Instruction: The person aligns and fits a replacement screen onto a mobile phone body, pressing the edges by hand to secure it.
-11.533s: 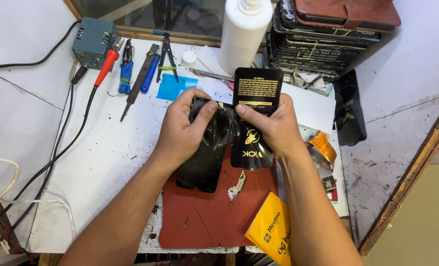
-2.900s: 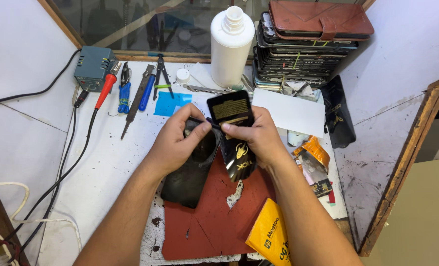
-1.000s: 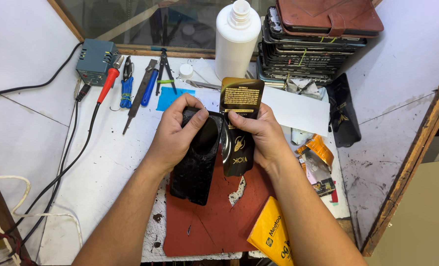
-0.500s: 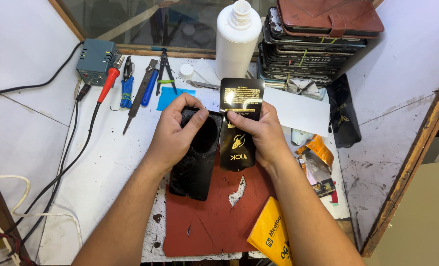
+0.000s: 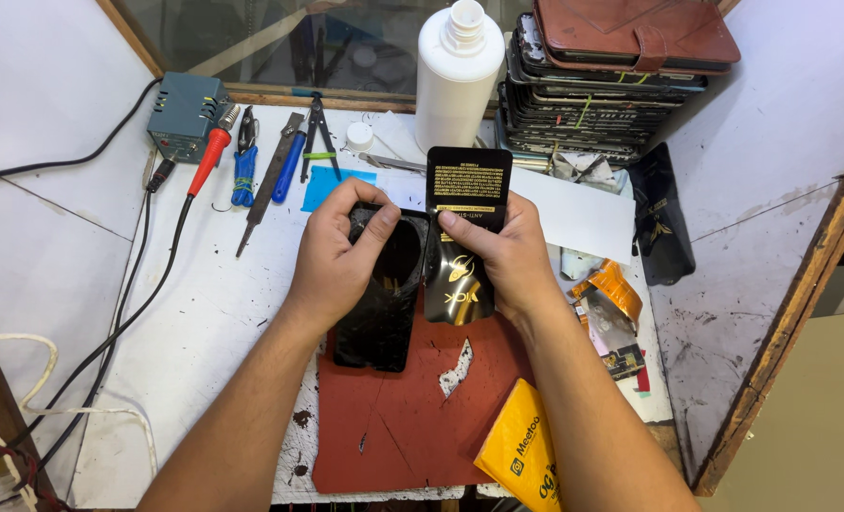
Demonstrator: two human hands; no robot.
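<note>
My left hand [image 5: 338, 258] grips the top of a black phone [image 5: 381, 301] that lies on a red mat [image 5: 412, 417], fingers curled over a shiny black film at its upper end. My right hand [image 5: 502, 258] holds a glossy black and gold packet [image 5: 465, 207] upright beside the phone, thumb pressed on its front. The two hands are close together, almost touching at the fingers.
A white bottle [image 5: 458, 68] and a stack of phones [image 5: 611, 95] under a brown wallet case stand at the back. Screwdrivers, pliers and tweezers [image 5: 270, 161] lie at back left by a grey box [image 5: 187, 116] with cables. A yellow packet [image 5: 526, 455] lies at front right.
The packet in my right hand has shifted slightly while my left hand keeps working the film at the phone's top. Both hands stay over the red mat.
</note>
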